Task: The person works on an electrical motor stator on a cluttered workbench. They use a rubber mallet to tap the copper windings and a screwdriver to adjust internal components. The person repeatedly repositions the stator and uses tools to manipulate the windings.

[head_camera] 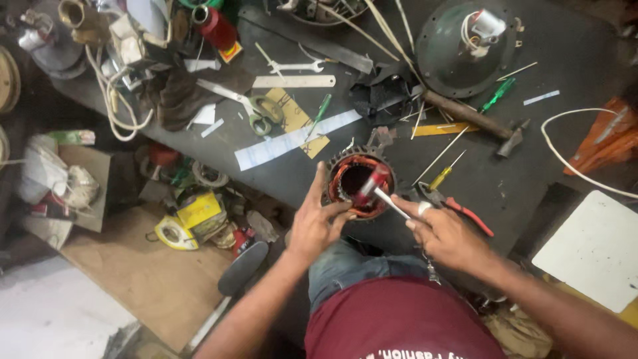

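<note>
A round motor stator [359,183] with reddish copper windings sits at the near edge of the dark workbench [505,179]. My left hand [318,223] grips its near left rim. My right hand [445,233], with a ring on one finger, holds a thin white strip [389,201] whose tip points into the stator's bore, where a red piece shows.
Scissors [256,110], a spanner [296,66], a steel ruler [292,82], a hammer [475,119], screwdrivers [442,176], red-handled pliers [462,209] and a round metal cover [465,46] lie on the bench. A white board [595,249] is at the right. Clutter covers the floor at left.
</note>
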